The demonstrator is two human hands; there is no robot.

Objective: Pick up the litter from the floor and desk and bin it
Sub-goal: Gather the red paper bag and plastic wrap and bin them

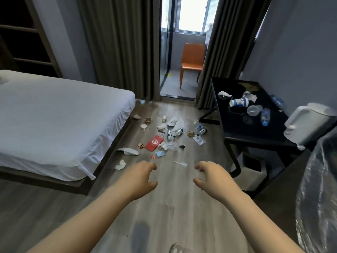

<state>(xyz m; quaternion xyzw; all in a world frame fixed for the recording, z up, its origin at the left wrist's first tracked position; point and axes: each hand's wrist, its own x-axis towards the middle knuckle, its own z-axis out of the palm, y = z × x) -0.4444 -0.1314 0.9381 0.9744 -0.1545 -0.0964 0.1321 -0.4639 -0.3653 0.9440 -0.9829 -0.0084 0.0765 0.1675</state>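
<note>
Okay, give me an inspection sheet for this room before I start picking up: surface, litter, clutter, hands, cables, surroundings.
Surface: grey wood floor and black desk, both littered.
Job's things: floor has a red paper bag, crumpled tissue, small bottles; desk has a tipped paper cup and plastic bottle; bin stands under the desk.
Clutter: white kettle on the desk's near corner; white slipper beside the bed.
Grippers: left hand and right hand empty, fingers loosely curled, held over the floor.
Cables: nothing seen.
Surroundings: bed left, curtains, orange chair past them, clear plastic sheeting right.
</note>
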